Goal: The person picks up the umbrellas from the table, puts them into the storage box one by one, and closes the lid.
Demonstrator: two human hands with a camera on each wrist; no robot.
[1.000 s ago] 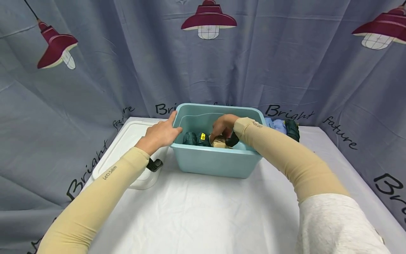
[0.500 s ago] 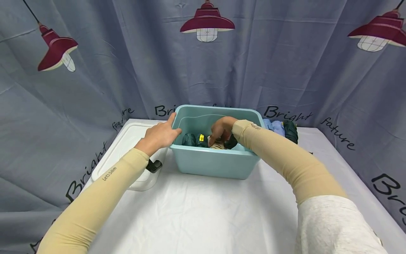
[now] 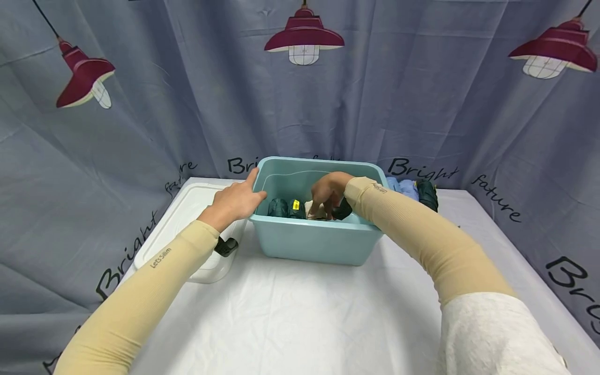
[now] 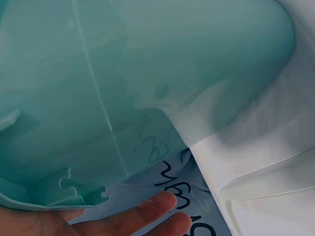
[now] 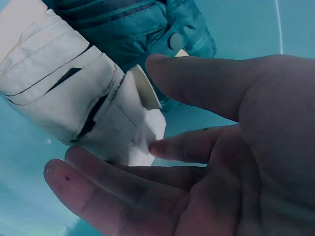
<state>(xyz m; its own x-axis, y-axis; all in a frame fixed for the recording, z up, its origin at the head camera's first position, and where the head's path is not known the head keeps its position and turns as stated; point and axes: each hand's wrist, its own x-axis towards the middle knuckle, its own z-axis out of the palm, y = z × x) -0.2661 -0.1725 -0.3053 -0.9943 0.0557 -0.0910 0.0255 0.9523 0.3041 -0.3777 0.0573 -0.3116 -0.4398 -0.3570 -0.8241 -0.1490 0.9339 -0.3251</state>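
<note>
My left hand (image 3: pixel 236 201) rests at the left end of a light teal plastic bin (image 3: pixel 314 244). In the left wrist view its fingers (image 4: pixel 147 209) extend outside the rim. Inside the bin, my right hand (image 3: pixel 328 192) reaches down to a rolled cream fabric bundle (image 5: pixel 74 83). There the thumb stands apart from the roll, and a nearly straight finger touches its loose end. Beside it lie two dark green rolled bundles (image 3: pixel 278 208), the nearer one (image 3: pixel 297 208) with a yellow tag. One shows pleats and a round snap (image 5: pixel 175 41) in the right wrist view.
A white lid (image 3: pixel 180 221) lies on the white-covered table (image 3: pixel 300 317), left of the bin. Behind the bin's right end sit blue rolled bundles (image 3: pixel 409 189) and a dark green roll (image 3: pixel 427 196). A grey-blue curtain (image 3: pixel 211 94) surrounds the table.
My right fingers have loosened from the cream bundle, which now shows less above the bin's front rim. My left hand has kept its place; the whole head view has shifted slightly.
</note>
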